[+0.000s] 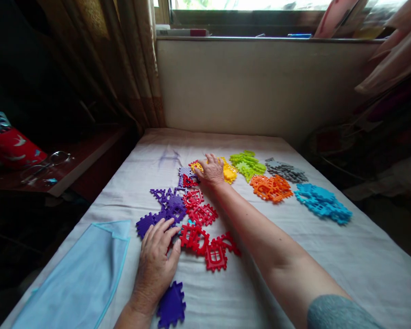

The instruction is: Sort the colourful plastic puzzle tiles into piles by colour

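My left hand [158, 252] rests with fingers spread at the near edge of the purple pieces [173, 208], close to the red pieces [202, 214]. A single purple square piece [171, 305] lies beside its wrist. Farther out, my right hand [210, 170] reaches over the yellow pieces [229, 172], its fingers apart; some yellow and red bits show by its fingertips. Whether anything is under its palm is hidden. Just left of it are light purple pieces [185, 176].
Separate heaps of green [247, 164], grey [287, 171], orange [271, 188] and blue pieces [323, 202] lie to the right on the white sheet. A light blue cloth [78, 274] covers the near left. Glasses [48, 163] and a red item [15, 146] are on the side table.
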